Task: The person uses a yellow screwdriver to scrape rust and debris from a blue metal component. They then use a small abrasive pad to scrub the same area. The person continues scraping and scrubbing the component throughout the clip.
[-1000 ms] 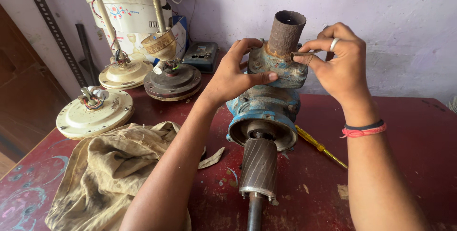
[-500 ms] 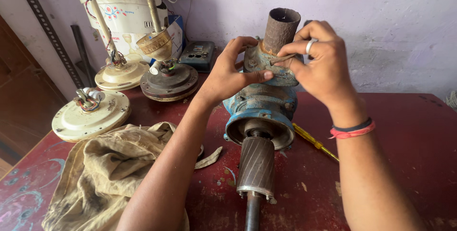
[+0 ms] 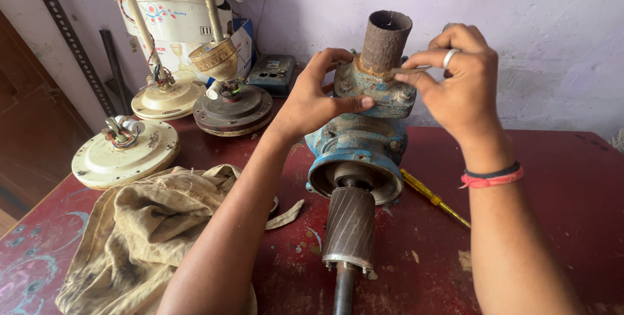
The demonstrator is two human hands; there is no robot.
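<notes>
A blue pump housing [image 3: 364, 139] with a rusty outlet pipe [image 3: 385, 41] lies on the red table [image 3: 559, 178]. Its ribbed rotor [image 3: 350, 227] and shaft point toward me. My left hand [image 3: 318, 94] grips the blue flange below the pipe from the left, thumb across its front. My right hand [image 3: 458, 81], with a ring and a red wristband, pinches a thin metal tool [image 3: 411, 69] whose tip rests against the base of the pipe.
A yellow-handled screwdriver [image 3: 432, 197] lies right of the pump. A crumpled beige cloth [image 3: 153, 230] covers the near left. Three ceiling fan motors [image 3: 123, 152] and a white appliance [image 3: 175, 16] stand at the back left against the wall.
My right hand has shifted slightly right on the flange and now holds the thin tool against the pipe base. My left hand keeps its grip; the view has moved closer.
</notes>
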